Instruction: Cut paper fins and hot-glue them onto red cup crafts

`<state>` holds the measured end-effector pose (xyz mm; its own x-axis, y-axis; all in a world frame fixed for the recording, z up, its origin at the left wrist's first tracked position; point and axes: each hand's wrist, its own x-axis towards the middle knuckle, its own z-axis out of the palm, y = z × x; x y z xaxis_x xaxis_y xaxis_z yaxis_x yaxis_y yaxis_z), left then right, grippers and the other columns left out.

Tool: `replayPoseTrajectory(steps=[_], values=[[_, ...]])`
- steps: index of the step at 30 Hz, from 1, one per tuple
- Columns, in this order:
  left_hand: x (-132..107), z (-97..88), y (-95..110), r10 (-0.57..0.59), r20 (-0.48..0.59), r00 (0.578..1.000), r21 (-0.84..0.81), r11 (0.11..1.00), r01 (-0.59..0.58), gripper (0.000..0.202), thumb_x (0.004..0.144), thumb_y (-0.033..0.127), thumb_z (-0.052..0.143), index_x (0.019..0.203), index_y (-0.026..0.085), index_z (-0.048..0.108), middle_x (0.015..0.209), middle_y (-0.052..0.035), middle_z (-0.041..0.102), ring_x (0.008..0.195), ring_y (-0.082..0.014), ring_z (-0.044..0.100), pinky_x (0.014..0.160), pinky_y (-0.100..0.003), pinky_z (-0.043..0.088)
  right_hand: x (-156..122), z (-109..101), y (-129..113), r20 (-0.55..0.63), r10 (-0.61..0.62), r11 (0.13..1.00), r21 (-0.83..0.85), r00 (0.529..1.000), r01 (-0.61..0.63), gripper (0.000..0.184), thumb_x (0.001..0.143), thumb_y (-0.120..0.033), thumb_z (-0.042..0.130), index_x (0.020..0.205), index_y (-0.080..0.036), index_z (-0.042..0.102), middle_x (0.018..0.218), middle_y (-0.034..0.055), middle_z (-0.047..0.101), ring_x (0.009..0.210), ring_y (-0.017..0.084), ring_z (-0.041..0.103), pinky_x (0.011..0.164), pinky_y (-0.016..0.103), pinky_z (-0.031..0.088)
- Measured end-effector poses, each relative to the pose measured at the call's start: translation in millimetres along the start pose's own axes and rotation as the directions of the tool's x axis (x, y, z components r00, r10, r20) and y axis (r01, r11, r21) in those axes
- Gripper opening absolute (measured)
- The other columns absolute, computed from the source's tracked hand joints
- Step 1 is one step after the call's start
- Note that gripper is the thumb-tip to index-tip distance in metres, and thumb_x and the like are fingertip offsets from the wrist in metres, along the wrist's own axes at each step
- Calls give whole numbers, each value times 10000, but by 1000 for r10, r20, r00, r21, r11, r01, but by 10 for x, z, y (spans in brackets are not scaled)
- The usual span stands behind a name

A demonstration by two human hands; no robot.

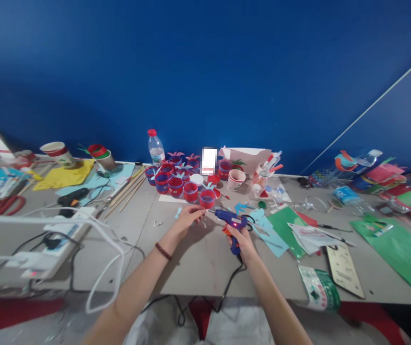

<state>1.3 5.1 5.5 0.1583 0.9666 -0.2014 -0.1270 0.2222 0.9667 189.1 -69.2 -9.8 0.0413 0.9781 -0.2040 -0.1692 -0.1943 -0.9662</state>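
Note:
My right hand (239, 238) is wrapped round the handle of a blue hot glue gun (231, 219) with a small red light on its side. The gun's nozzle points left at the fingertips of my left hand (190, 218). Those fingers are pinched together on something small and pale that I cannot make out. Just beyond them stands a red cup with a light blue paper leaf top (207, 197), and a plain red cup (191, 192) is beside it. Several more red and blue cups, some with paper leaves and eyes, crowd behind on a white sheet (169, 198).
A white power strip (64, 242) with looping cables and a second glue gun (74, 196) lie at left, near red scissors (6, 205). A bottle (155, 148) stands at the back. At right are green sheets (403, 254), light blue paper (272, 235) and a paper cup (236, 179).

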Motion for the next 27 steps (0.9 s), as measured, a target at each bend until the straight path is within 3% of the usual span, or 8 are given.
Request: replayPoseTrajectory(steps=[21, 27], values=[[-20, 11, 25, -85, 30, 996, -99, 991, 88, 313, 512, 370, 806, 660, 126, 678, 526, 24, 543, 483, -53, 432, 476, -189, 313, -2, -13, 68, -60, -73, 975, -213, 996, 59, 466, 711, -597, 629, 584, -155, 558, 453, -34, 441, 394, 69, 359, 389, 208, 306], [-22, 9, 25, -92, 32, 995, -107, 990, 95, 312, 509, 356, 816, 667, 123, 681, 529, 26, 533, 478, -48, 422, 473, -190, 300, -28, 31, 18, -94, -223, 920, -348, 970, 178, 423, 724, -564, 618, 601, -164, 558, 461, -32, 425, 423, 88, 371, 403, 219, 331]])
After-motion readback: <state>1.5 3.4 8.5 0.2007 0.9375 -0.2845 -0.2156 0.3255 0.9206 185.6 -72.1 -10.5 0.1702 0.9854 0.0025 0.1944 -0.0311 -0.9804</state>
